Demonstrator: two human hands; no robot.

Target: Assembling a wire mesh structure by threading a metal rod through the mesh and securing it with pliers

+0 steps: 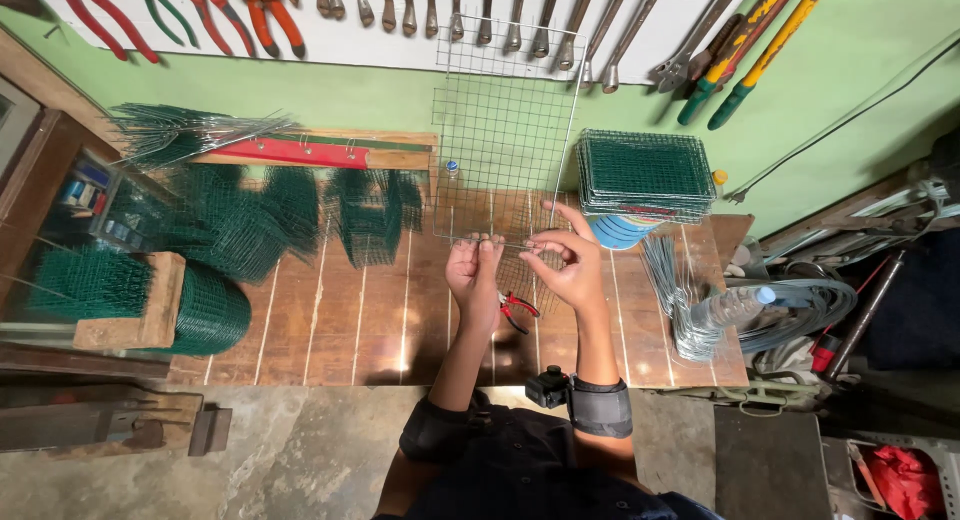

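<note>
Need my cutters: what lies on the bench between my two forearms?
Head view: small red-handled pliers lie on the brown wooden bench between the forearms.

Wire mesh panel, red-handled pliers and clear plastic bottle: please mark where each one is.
Wire mesh panel (pixel 505 130), head view, middle of the grid.
Red-handled pliers (pixel 517 308), head view, on the red handles.
Clear plastic bottle (pixel 733 306), head view, on its body.
</note>
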